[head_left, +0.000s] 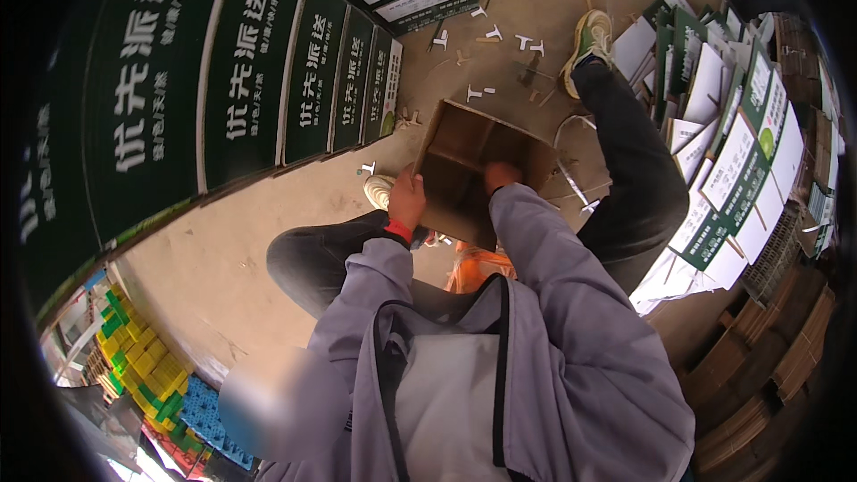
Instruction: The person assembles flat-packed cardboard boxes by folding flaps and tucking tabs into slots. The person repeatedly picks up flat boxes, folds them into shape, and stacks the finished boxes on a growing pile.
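Observation:
I hold an open brown cardboard box [464,156] in front of me, between my spread legs in dark trousers. My left hand [406,198], with a red band at the wrist, grips the box's left side wall. My right hand [501,176] is curled over the box's near top edge, with the fingers reaching inside. The inside of the box looks bare. Both sleeves are pale lilac. An orange object [478,266] shows just below the box, partly hidden by my jacket.
Dark green signboards [259,71] lie in a row on the left. Green and white printed cards [732,161] are piled on the right, with stacked corrugated cardboard [759,366] below them. White T-shaped pieces [482,89] are scattered on the floor. Yellow and green crates [143,361] stand at the lower left.

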Available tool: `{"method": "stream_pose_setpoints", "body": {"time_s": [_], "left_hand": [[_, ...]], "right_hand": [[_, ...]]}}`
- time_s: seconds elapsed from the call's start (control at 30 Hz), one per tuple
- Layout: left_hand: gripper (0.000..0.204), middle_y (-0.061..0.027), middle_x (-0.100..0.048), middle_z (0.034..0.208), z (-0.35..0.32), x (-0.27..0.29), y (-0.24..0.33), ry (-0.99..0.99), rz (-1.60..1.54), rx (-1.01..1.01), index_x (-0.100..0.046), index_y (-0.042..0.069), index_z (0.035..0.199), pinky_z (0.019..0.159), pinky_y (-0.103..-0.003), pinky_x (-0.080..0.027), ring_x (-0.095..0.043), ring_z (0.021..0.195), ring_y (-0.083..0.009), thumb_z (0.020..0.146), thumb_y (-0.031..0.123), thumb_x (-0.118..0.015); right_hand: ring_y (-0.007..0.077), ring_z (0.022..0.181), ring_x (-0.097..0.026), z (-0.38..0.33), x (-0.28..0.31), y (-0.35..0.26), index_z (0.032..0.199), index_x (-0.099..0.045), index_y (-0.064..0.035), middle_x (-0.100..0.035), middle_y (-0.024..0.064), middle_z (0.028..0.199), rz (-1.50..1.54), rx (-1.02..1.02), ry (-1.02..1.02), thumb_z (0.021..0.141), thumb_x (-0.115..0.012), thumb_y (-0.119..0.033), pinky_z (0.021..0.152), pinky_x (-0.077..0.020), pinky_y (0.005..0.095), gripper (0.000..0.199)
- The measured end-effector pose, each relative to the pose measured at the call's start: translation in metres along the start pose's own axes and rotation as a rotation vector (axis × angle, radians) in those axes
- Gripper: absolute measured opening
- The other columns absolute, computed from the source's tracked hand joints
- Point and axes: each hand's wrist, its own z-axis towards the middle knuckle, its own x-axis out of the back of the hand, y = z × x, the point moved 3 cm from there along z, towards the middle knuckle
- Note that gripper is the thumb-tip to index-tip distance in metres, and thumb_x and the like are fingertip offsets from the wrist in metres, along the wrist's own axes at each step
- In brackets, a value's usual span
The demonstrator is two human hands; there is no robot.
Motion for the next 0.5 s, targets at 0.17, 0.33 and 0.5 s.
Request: {"method": "stream_pose_setpoints", "body": {"time_s": [0.17,0.33,0.5], "left_hand": [[0.042,-0.0321,-0.068,0.131,0.002,0.0,0.02,-0.003,-0.005,0.008,-0.057,-0.001,0.147,0.103,-0.054,-0.052,-0.064,0.121,-0.0518,0.109,0.018,-0.054],[0.046,-0.0328,-0.068,0.133,-0.001,0.016,0.016,-0.082,-0.035,0.105,-0.058,-0.002,0.147,0.111,-0.052,-0.05,-0.062,0.127,-0.0524,0.106,0.019,-0.055],[0.047,-0.0209,-0.078,0.102,-0.007,0.029,-0.006,-0.096,-0.406,0.553,-0.071,-0.003,0.131,0.053,-0.039,-0.061,-0.079,0.073,-0.0276,0.105,0.036,-0.068]], "right_hand": [[0.0364,0.104,-0.08,0.028,-0.015,0.005,0.107,-0.086,-0.0129,-0.081,0.017,0.115,-0.015,0.018,0.037,0.102,-0.058,-0.02,0.087,-0.0656,0.052,0.029],[0.0375,0.106,-0.079,0.044,-0.037,0.011,0.106,-0.086,-0.0128,-0.082,0.0163,0.113,-0.063,0.025,0.239,0.101,-0.059,-0.021,0.089,-0.0646,0.0537,0.028],[0.0382,0.107,-0.079,0.021,0.047,-0.004,0.105,-0.086,-0.0134,-0.081,0.0164,0.115,-0.034,0.029,0.165,0.101,-0.06,-0.023,0.087,-0.0634,0.0545,0.028]]}}
